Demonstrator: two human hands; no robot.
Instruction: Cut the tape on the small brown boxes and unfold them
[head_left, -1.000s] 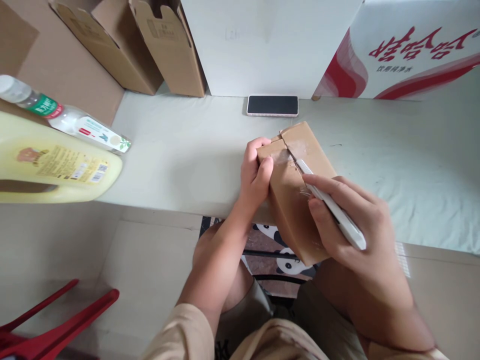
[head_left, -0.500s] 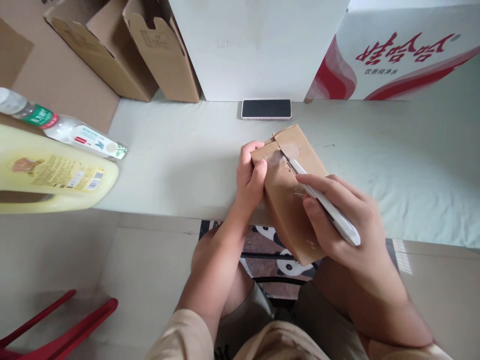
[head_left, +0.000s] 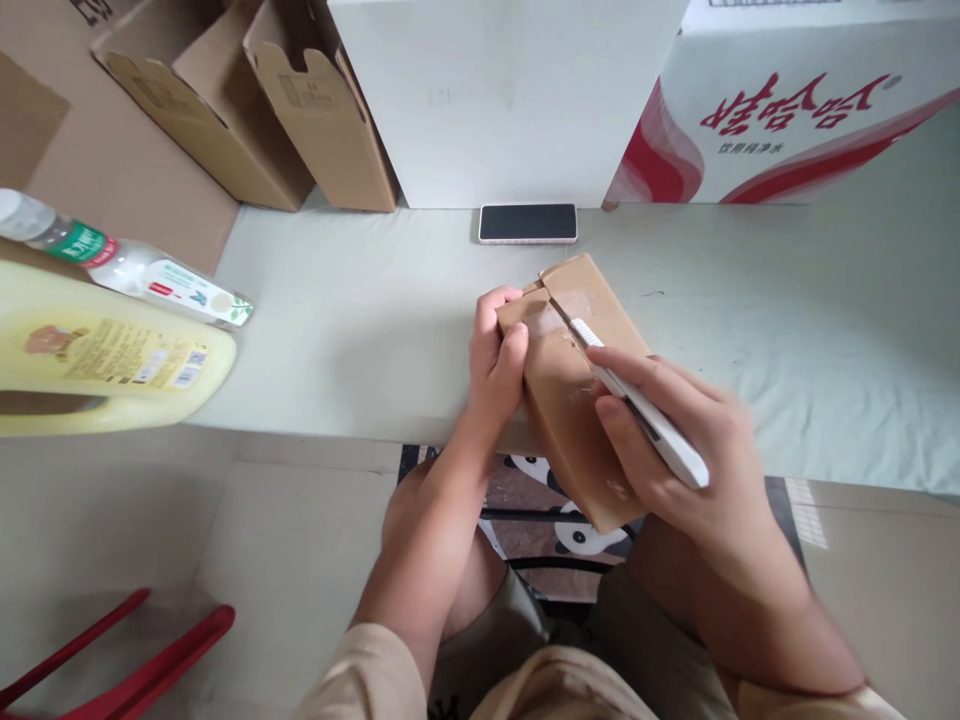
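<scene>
**Taped carton under the knife at the table edge**

We find a small brown cardboard box [head_left: 570, 400] lying at the near edge of the pale table [head_left: 360, 320], part of it overhanging toward the person's lap. The left hand [head_left: 491, 365] is closed around the box's far left corner, thumb pressed on the top face. The right hand [head_left: 675, 450] is wrapped around a white utility knife [head_left: 637, 415] — its tip rests on the taped seam where the top flaps meet. The two hands are apart, one on either side of the seam.

Elsewhere we note a dark phone [head_left: 528, 223] lying flat near the back of the table, well apart from the box, and a yellow jug [head_left: 97, 360] with a clear bottle [head_left: 127, 270] just behind it at the left.
</scene>
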